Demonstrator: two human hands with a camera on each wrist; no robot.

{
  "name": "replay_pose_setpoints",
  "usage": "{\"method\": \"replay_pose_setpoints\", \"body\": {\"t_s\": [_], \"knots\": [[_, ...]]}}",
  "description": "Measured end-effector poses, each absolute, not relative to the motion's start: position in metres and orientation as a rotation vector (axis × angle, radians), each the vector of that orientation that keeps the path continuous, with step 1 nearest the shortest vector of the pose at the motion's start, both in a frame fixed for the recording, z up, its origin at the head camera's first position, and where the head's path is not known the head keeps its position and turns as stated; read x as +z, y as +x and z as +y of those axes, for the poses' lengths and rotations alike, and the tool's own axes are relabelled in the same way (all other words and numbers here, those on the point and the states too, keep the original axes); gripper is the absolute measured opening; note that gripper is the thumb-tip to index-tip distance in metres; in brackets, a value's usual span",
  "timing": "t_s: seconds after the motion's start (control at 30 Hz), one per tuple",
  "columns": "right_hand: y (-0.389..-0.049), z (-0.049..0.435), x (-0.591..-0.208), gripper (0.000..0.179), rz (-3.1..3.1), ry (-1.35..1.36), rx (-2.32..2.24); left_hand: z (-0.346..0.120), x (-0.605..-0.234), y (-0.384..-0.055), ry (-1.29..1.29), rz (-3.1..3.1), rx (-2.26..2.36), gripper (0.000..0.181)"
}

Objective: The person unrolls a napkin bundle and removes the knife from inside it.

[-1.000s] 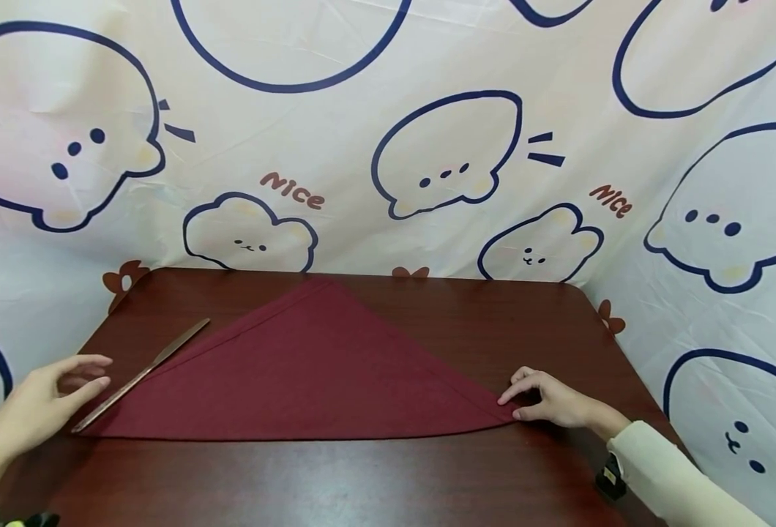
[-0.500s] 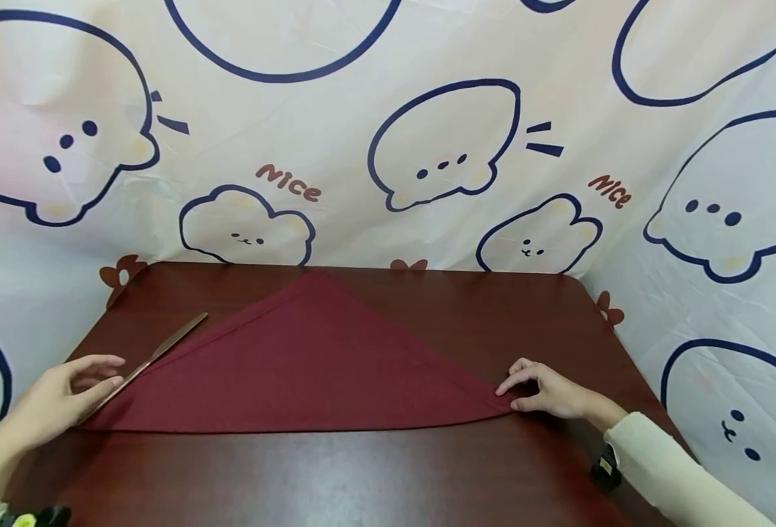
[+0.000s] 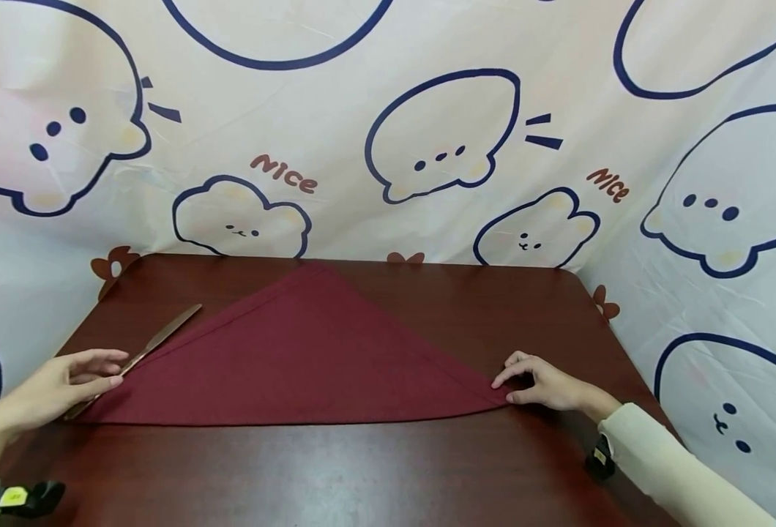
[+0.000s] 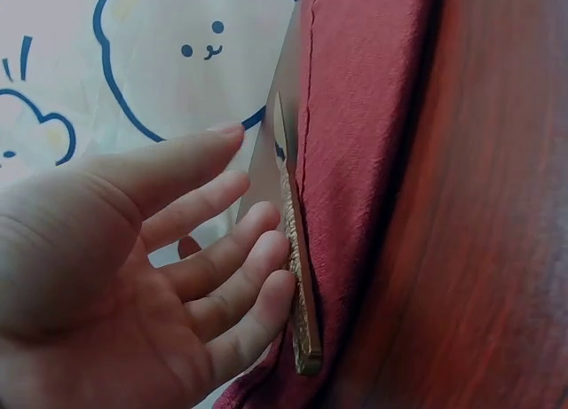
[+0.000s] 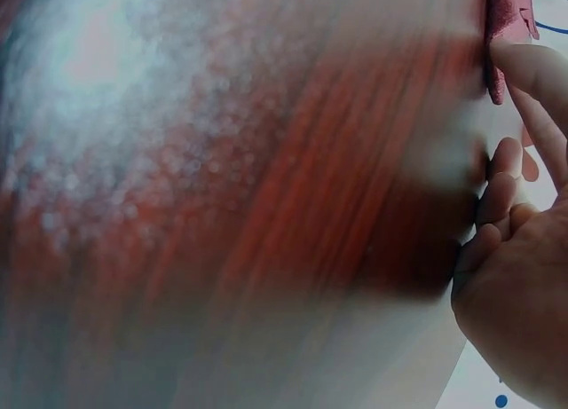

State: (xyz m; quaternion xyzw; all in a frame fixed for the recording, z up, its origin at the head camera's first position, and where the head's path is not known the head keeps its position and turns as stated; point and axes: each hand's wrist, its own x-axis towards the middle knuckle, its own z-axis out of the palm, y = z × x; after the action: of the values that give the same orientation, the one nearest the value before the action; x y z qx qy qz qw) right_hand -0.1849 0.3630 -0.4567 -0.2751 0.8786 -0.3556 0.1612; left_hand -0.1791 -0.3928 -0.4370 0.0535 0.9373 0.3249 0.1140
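A dark red cloth napkin [image 3: 296, 359], folded into a triangle, lies flat on the brown table with its peak pointing away. Along its left slanting edge rests a gold-coloured table knife [image 3: 164, 333], blade outward, its textured handle [image 4: 300, 276] near the cloth's left corner. My left hand [image 3: 65, 384] hovers over that handle, fingers relaxed and thumb apart; in the left wrist view the little finger's tip is right at the handle. At the opposite corner my right hand [image 3: 553, 384] pinches the cloth tip [image 5: 499, 81] between thumb and forefinger, the other fingers curled.
The brown wooden table [image 3: 335, 476] has rounded back corners and reflects light at the front. A pale curtain [image 3: 342, 132] with cartoon drawings hangs behind it and at both sides.
My left hand has moved right, from beside the knife to over its handle. The right hand has stayed at the napkin's corner. The head view has tilted slightly upward then down, shifting everything a little.
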Motion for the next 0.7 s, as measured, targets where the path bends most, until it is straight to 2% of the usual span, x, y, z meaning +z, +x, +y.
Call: {"method": "replay_pose_setpoints", "body": {"t_s": [0.7], "knots": [[-0.186,0.365,-0.454,0.02,2.483,-0.775,-1.003,-0.404,-0.435,-0.189,0.248,2.672,0.836,0.057]]}}
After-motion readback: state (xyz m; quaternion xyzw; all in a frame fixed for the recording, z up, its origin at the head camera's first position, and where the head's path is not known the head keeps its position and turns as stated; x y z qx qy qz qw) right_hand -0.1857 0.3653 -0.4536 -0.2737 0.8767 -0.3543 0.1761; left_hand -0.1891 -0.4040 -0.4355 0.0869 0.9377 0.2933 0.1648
